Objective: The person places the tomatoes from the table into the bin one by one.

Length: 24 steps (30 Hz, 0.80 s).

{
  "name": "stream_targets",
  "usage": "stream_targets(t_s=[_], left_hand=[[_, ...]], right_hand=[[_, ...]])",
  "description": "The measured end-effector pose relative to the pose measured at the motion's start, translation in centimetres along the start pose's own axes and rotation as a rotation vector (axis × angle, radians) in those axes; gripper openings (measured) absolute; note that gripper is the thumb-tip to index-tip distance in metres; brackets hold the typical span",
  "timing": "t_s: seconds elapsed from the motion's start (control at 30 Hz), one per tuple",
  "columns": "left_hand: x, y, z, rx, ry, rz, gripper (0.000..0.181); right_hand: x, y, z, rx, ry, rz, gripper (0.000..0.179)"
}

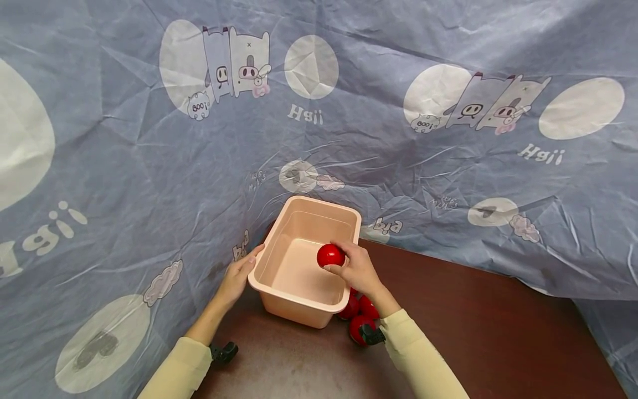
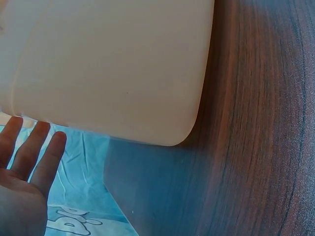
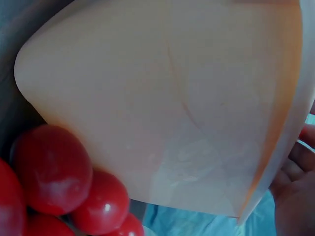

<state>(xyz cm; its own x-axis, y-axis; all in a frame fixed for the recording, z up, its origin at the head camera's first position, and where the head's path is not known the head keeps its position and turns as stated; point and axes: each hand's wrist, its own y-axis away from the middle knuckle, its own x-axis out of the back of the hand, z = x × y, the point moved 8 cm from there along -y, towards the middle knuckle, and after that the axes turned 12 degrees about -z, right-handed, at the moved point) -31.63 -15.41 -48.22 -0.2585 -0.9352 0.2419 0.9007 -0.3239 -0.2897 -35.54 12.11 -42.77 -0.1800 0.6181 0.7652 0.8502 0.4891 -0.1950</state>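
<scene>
Two hands: left hand (image 1: pixel 240 274) at the tub's 9 o'clock side, right hand (image 1: pixel 361 271) at its 3 to 4 o'clock side; head view, 12 being away from the person
Tub (image 1: pixel 294 311): pale peach, long axis running 1 to 7 o'clock, between the hands
Red ball (image 1: pixel 329 256): within the tub's outline, 3 o'clock of its centre; height over the tub floor cannot be told
Nearer hand: right, ball touching it at its 10 o'clock; from the left, ball well apart, 2 to 3 o'clock
Right pose: grasping the ball, thumb near side, fingers far side, forearm lying toward 5 o'clock
Left pose: unclenched, fingers fairly straight, tips at the tub's outer wall
Loose red balls (image 1: pixel 361 329): clustered just outside the tub, 4 to 5 o'clock
</scene>
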Motion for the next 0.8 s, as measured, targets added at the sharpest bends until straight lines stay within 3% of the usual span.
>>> stream_targets(t_s=[0.13,0.27,0.5,0.8], left_hand=[[0.0,0.0,0.0,-0.004,0.009,-0.002,0.042],[0.0,0.0,0.1,-0.008,0.013,-0.007,0.042],[-0.1,0.0,0.2,-0.010,0.020,-0.008,0.042],[-0.1,0.0,-0.1,0.005,-0.010,-0.016,0.043]], right_hand=[[-1.1,-0.1,-1.1,0.034,0.225,-0.123,0.059],[-1.8,0.0,-1.7,0.056,0.373,-0.197,0.058],[-2.1,-0.1,-1.9,0.059,0.433,-0.230,0.058],[-2.3,-0.1,-1.7,0.042,0.434,-0.239,0.054]])
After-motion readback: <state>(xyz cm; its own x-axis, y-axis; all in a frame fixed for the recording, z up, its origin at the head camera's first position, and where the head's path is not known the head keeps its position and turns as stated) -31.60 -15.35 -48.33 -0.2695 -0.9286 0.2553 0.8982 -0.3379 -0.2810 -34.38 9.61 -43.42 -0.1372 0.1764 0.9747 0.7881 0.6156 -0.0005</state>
